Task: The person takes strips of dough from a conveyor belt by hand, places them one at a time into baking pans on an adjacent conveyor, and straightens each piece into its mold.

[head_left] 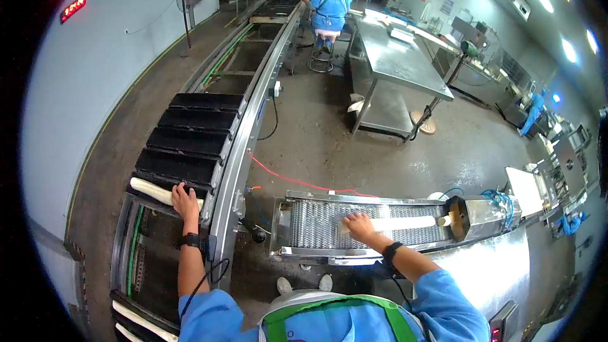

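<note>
My left hand (184, 203) is over a long pale roll (151, 190), which looks like dough, in the nearest black tray of the left conveyor. Its fingers curl over the roll toward the right end, hiding part of it. On the metal mesh belt to the right, my right hand (360, 227) closes on the left end of another long pale roll (405, 223). That roll lies along the belt, its far end near a short pale piece (444, 221) at the opening of a metal housing (474, 218).
Black trays (183, 140) line the left conveyor, beside its metal rail (229, 183). More pale rolls (142, 320) lie at lower left. A steel table (405, 57) stands ahead. A co-worker in blue (331, 6) sits by the conveyor. A red hose (297, 180) crosses the floor.
</note>
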Tool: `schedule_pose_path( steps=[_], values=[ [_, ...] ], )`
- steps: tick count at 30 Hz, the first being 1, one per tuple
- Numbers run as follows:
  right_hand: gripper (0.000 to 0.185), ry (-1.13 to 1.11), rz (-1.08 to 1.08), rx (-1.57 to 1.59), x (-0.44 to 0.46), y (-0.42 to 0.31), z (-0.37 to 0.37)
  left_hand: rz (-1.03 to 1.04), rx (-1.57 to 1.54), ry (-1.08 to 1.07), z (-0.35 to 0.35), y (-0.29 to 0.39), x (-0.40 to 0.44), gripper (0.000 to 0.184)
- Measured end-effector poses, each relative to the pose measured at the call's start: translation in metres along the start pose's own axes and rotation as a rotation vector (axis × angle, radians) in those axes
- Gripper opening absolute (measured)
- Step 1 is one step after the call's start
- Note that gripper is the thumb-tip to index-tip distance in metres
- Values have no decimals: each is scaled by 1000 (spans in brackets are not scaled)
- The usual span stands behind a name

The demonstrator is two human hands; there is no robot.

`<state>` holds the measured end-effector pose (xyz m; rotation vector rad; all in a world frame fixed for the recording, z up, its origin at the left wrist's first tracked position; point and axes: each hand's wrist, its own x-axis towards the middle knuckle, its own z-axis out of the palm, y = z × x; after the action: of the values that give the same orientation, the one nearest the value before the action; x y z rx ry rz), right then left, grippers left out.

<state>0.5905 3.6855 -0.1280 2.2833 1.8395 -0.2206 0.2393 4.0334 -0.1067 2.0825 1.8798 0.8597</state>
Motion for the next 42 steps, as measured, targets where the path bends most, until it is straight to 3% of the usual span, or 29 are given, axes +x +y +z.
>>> schedule_pose_path(
  steps=[2, 4, 6, 7, 8, 9, 10, 13, 17, 21, 24, 26, 28, 30, 34, 36, 38, 40, 41, 42],
  values=[
    [45, -43, -50, -72, 11, -3, -8, -18, 61, -2, -15, 16, -5, 33],
    [41, -182, 84, 220, 26, -6, -23, 9, 155, 41, -23, 18, -17, 34],
    [40, 18, -62, 291, 46, 12, -18, 119, 116, 117, -25, 8, -26, 28],
    [40, -47, 56, 276, 46, 3, -62, 142, 114, 182, -29, 9, -33, 25],
    [42, 173, 35, 333, 47, 9, -84, 162, 82, 243, -26, 1, -35, 23],
    [40, -24, 161, 452, 37, -5, -149, 185, 40, 271, -34, 3, -39, 24],
    [38, 257, 43, 478, 40, 24, -139, 179, 82, 290, -33, -5, -43, 24],
    [32, 505, 4, 964, 25, -8, -241, 65, 106, 187, -32, -13, -54, 24],
    [43, 789, -136, 1367, 36, -63, -329, 52, 137, 186, -39, -9, -60, 24],
    [37, 734, -338, 1602, 98, -131, -350, 67, 101, 238, -30, -15, -59, 25],
    [26, 626, -450, 1754, 157, -192, -324, 71, 104, 227, -26, -16, -58, 25],
    [25, 350, -509, 1870, 205, -220, -278, 71, 92, 233, -22, -17, -56, 25],
    [32, -47, -402, 1707, 233, -243, -220, 81, 76, 228, -17, -19, -54, 25],
    [42, -250, -277, 1161, 241, -231, -165, 76, 111, 254, -13, -20, -52, 24],
    [45, -171, -372, 1131, 206, -167, -119, 65, 123, 225, -11, -21, -40, 21],
    [46, 160, -398, 587, 202, -91, -57, 93, 89, 236, -8, -19, -37, 22],
    [42, 187, -183, 323, 155, -35, -43, 64, 90, 195, -4, -16, -31, 23],
    [47, 22, 157, 203, 109, 26, -15, 71, 121, 185, 2, -14, -25, 23],
    [53, 10, 191, 181, 81, 62, 10, 42, 149, 194, 8, -13, -22, 24],
    [60, -155, 275, 113, 51, 80, 13, 52, 162, 153, 9, -12, -19, 24]
  ],
)
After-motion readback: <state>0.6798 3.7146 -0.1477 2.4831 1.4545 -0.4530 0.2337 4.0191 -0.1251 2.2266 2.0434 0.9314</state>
